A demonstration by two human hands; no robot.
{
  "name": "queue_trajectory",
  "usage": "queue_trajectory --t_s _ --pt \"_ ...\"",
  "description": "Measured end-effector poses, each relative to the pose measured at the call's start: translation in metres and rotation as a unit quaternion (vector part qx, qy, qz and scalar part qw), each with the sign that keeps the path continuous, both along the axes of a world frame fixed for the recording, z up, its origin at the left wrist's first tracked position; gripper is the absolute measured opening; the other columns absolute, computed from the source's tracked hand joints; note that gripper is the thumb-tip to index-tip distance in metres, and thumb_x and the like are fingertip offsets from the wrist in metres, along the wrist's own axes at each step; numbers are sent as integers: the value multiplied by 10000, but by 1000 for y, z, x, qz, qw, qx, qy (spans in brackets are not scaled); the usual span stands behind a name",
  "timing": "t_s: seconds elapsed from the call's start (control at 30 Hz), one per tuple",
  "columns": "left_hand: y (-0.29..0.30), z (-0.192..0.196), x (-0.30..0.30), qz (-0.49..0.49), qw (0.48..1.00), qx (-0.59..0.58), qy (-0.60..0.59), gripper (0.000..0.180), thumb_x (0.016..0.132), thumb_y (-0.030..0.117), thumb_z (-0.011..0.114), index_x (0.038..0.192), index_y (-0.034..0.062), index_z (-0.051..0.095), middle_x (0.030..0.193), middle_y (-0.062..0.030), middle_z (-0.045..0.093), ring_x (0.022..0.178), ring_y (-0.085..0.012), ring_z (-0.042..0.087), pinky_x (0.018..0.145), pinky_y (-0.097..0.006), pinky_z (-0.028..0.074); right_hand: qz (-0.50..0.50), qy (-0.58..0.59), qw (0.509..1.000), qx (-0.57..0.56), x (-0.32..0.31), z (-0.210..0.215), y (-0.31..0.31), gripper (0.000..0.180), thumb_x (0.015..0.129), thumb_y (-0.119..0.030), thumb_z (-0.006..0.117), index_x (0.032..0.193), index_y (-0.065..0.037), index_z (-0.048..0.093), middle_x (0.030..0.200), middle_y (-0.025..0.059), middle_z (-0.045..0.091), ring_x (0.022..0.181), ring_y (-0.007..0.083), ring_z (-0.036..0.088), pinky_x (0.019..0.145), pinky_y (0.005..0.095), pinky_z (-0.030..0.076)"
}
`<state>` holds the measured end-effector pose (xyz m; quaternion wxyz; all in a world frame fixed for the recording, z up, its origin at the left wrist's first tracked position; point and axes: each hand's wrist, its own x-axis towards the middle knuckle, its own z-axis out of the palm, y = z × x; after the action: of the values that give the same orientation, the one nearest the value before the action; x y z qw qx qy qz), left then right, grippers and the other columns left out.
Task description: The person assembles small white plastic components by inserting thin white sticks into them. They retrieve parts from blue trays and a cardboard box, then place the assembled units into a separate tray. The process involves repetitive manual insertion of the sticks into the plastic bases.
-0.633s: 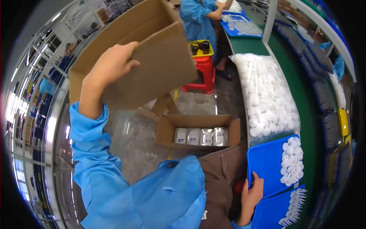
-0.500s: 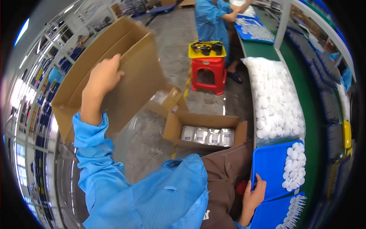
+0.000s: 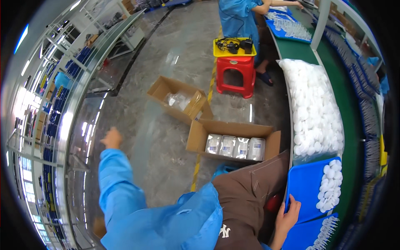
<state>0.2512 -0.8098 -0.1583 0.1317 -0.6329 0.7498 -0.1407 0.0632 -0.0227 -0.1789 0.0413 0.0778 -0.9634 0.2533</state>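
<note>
My left hand [image 3: 111, 138] is stretched out over the floor on the left, holding nothing. It is slightly blurred, with its fingers loosely apart. On the right, my right hand [image 3: 288, 213] grips the near-side rim of a blue tray [image 3: 301, 183]. White round plastic pieces [image 3: 331, 185] lie along that tray's far side. Below it is a second blue tray [image 3: 298, 236] with clear spiky plastic parts [image 3: 324, 234]. In front of my legs, an open cardboard box [image 3: 200, 139] holds several clear packs with labels [image 3: 235, 146].
Another open carton [image 3: 160, 89] with clear plastic inside stands farther off. A red stool [image 3: 236, 77] carries a yellow tray [image 3: 216, 49] of black cables. A big bag of white pieces [image 3: 314, 108] lies on the green bench [image 3: 352, 137]. A co-worker [image 3: 239, 21] stands beyond; shelving lines the left.
My left hand has let go of the large cardboard box and dropped lower. That box has left the middle of the view; a brown patch shows at lower left. My right hand stays at the tray.
</note>
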Motion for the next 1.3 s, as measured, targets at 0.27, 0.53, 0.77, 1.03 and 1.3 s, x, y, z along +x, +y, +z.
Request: queue_trajectory --t_s 0.27,0.53,0.77,1.03,1.3 --pt "62 -181 -258 -261 952 122 108 797 918 148 752 1657 241 468 1805 -149 312 1182 -390 752 1005 -540 592 -42 -1 999 16 0 0 0 432 860 21 718 1291 -11 699 1000 150 584 871 321 587 802 407 500" --pt "-7 -291 -293 -313 922 221 -62 592 922 141 763 1497 251 669 1711 -179 443 1164 -435 751 975 -538 611 -79 -48 995 43 -2 10 -10 502 760 36 681 1261 -3 693 972 143 556 807 310 549 760 402 483" --pt "25 -287 -363 -471 813 203 275 284 932 149 691 1168 166 846 1144 -174 773 1115 -419 727 965 -520 588 -111 -18 992 58 0 1 -16 538 732 20 666 1268 -14 696 980 147 566 797 311 559 754 393 489" --pt "234 -280 -505 -475 752 284 357 404 889 30 646 1233 123 836 1468 -140 704 1269 -411 697 1103 -488 554 -118 -20 991 63 -2 8 -21 526 734 8 680 1258 -24 712 950 142 589 798 314 590 756 407 510" --pt "350 -347 -558 -388 729 319 465 400 966 46 656 1345 94 776 1509 -174 669 1342 -426 650 1148 -502 522 -127 -16 989 75 -1 9 -23 528 727 -1 686 1253 -36 718 932 155 611 807 335 625 748 426 522"
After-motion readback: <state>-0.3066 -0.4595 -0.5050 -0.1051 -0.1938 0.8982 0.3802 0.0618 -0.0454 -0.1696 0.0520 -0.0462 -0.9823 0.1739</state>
